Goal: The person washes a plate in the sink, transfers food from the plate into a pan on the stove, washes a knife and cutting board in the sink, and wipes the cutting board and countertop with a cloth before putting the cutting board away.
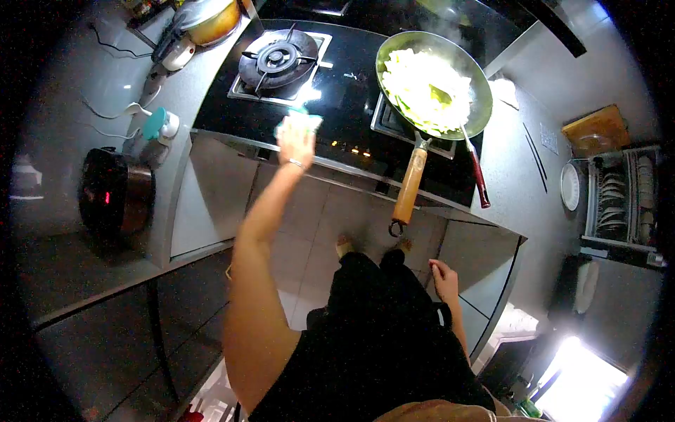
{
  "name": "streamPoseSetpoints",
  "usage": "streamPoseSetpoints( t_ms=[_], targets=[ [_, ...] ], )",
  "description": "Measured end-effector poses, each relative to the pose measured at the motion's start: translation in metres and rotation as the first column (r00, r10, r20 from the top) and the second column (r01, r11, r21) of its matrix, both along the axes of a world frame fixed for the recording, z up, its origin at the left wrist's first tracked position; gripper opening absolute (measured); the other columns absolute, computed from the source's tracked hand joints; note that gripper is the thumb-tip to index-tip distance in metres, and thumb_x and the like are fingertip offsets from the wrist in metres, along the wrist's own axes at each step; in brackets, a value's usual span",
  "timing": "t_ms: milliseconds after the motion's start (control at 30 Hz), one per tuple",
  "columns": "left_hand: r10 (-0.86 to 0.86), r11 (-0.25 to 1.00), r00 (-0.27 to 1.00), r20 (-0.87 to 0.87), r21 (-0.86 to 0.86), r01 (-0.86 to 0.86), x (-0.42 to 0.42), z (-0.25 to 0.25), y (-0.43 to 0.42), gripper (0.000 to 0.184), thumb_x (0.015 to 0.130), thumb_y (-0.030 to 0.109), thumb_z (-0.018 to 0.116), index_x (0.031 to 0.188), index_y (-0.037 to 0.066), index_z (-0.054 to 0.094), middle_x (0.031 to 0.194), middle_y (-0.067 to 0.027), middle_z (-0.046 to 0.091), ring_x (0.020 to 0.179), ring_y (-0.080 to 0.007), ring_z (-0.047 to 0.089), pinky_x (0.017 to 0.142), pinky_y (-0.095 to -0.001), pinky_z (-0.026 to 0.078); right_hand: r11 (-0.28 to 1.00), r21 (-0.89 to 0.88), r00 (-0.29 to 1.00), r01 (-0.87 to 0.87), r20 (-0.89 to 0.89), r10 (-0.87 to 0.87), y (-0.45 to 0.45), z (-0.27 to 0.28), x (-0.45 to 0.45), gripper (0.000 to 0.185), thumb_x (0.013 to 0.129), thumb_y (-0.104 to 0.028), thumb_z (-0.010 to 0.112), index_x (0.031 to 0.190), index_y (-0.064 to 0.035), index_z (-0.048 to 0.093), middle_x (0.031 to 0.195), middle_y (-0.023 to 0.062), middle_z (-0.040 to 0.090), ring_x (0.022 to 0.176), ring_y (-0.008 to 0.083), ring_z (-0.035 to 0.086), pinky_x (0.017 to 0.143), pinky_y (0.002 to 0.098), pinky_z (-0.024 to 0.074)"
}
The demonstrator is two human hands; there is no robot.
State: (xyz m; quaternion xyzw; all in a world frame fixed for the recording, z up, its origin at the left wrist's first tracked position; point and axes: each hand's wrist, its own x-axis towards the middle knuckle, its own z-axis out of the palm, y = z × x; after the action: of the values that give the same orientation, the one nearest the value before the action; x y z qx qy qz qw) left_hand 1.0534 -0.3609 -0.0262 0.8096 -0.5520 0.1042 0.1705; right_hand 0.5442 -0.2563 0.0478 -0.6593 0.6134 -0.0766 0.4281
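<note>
My left hand point(297, 143) presses a teal and white cloth point(309, 124) onto the black glass cooktop point(344, 126), near its front edge. The fingers are closed over the cloth and partly hide it. My right hand point(444, 280) hangs low at my side by the cabinet, its fingers loosely curled with nothing visible in them. A wok point(480, 105) with a wooden handle point(410, 184) stands on the right burner. Pale green chopped vegetables point(422, 88) lie in it, under glare and some steam. A red-handled utensil point(479, 169) leans over its rim.
The bare left burner point(279, 59) has a black pan support. On the left counter are an amber pot point(214, 24), a teal-lidded container point(156, 124) and a dark appliance point(116, 190). At right lie chopsticks point(536, 158), a white plate point(569, 186) and a dish rack point(619, 197).
</note>
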Motion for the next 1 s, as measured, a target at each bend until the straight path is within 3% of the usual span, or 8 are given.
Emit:
streamPoseSetpoints(
  t_ms=[100,233,267,600,733,833,900,1000],
  targets=[
    [-0.172,0.985,0.961,-0.215,-0.021,0.172,-0.091,0.027,-0.011,0.052,0.085,0.033,0.045,0.13,0.008,0.04,0.139,-0.0183,0.028,0.128,-0.0356,0.027,0.103,-0.049,0.018,0.998,-0.032,0.997,-0.056,0.042,0.057,-0.015,0.006,0.003,0.024,0.088,-0.018,0.051,0.102,-0.0008,0.061,0.084,0.0108,0.064,0.078,0.0158,0.06,0.07,0.0267,0.0455],
    [-0.173,0.964,0.973,-0.151,0.176,0.198,-0.195,-0.004,-0.044,0.054,0.088,0.032,0.038,0.137,0.011,0.028,0.147,-0.0148,0.009,0.136,-0.0294,0.007,0.108,-0.0435,0.003,0.994,-0.072,0.989,-0.087,0.117,0.095,-0.026,0.003,-0.006,0.024,0.088,-0.016,0.05,0.102,0.0003,0.06,0.088,0.0114,0.065,0.08,0.0164,0.061,0.071,0.0275,0.046],
    [-0.208,0.959,0.972,0.107,0.22,0.181,-0.214,-0.029,-0.054,0.054,0.09,0.03,0.034,0.139,0.013,0.023,0.146,-0.0158,0.007,0.135,-0.032,0.009,0.108,-0.0446,0.007,0.994,-0.073,0.989,-0.083,0.119,0.092,-0.027,0.004,-0.01,0.024,0.088,-0.016,0.05,0.102,0.0005,0.06,0.089,0.0115,0.065,0.08,0.0165,0.061,0.071,0.0276,0.0461],
    [-0.508,0.856,0.792,-0.339,-0.099,0.507,-0.4,0.018,-0.05,0.036,0.081,0.021,0.055,0.114,0.01,0.055,0.129,-0.0138,0.042,0.121,-0.029,0.036,0.102,-0.0421,0.026,0.999,-0.044,0.974,0.014,0.226,-0.003,-0.025,-0.004,-0.092,0.024,0.089,-0.015,0.049,0.105,-0.0009,0.06,0.092,0.0103,0.064,0.082,0.0162,0.061,0.074,0.0259,0.0463],
    [-0.538,0.74,0.309,-0.785,-0.263,0.619,-0.447,0.022,-0.05,0.033,0.087,0.023,0.046,0.114,0.006,0.055,0.111,-0.0177,0.056,0.106,-0.0336,0.049,0.096,-0.041,0.033,0.91,0.173,0.717,0.377,0.567,-0.405,-0.061,0.012,-0.093,0.039,0.086,-0.018,0.054,0.122,-0.0047,0.048,0.115,0.0121,0.053,0.103,0.0203,0.052,0.085,0.0302,0.0415],
    [0.348,0.682,-0.092,-0.933,0.185,0.707,-0.459,0.141,-0.023,0.051,0.094,0.038,0.033,0.137,0.011,0.029,0.138,-0.0125,0.034,0.127,-0.0262,0.031,0.102,-0.0329,0.025,0.859,0.242,0.533,0.451,0.698,-0.477,-0.096,0.011,-0.081,0.049,0.081,-0.016,0.06,0.126,-0.0054,0.044,0.129,0.0129,0.041,0.118,0.0245,0.04,0.093,0.034,0.0363],
    [0.033,0.682,-0.285,-0.958,-0.186,0.707,-0.44,0.1,-0.019,0.056,0.095,0.043,0.025,0.141,0.012,0.019,0.143,-0.0088,0.022,0.131,-0.0227,0.021,0.105,-0.0314,0.02,0.911,-0.044,0.704,0.41,0.651,-0.285,-0.112,0.012,-0.073,0.055,0.078,-0.018,0.063,0.128,-0.0076,0.041,0.127,0.0161,0.043,0.121,0.0275,0.039,0.095,0.0355,0.0361],
    [-0.148,0.697,-0.008,-0.989,-0.11,0.708,-0.393,0.117,-0.003,0.055,0.095,0.042,0.026,0.14,0.01,0.021,0.141,-0.0098,0.027,0.13,-0.0239,0.026,0.106,-0.0321,0.018,0.861,-0.382,0.848,0.336,0.521,-0.099,-0.145,0.002,-0.069,0.064,0.075,-0.033,0.066,0.13,-0.0126,0.04,0.129,0.0196,0.039,0.123,0.0306,0.036,0.099,0.0394,0.0314]
  ],
)
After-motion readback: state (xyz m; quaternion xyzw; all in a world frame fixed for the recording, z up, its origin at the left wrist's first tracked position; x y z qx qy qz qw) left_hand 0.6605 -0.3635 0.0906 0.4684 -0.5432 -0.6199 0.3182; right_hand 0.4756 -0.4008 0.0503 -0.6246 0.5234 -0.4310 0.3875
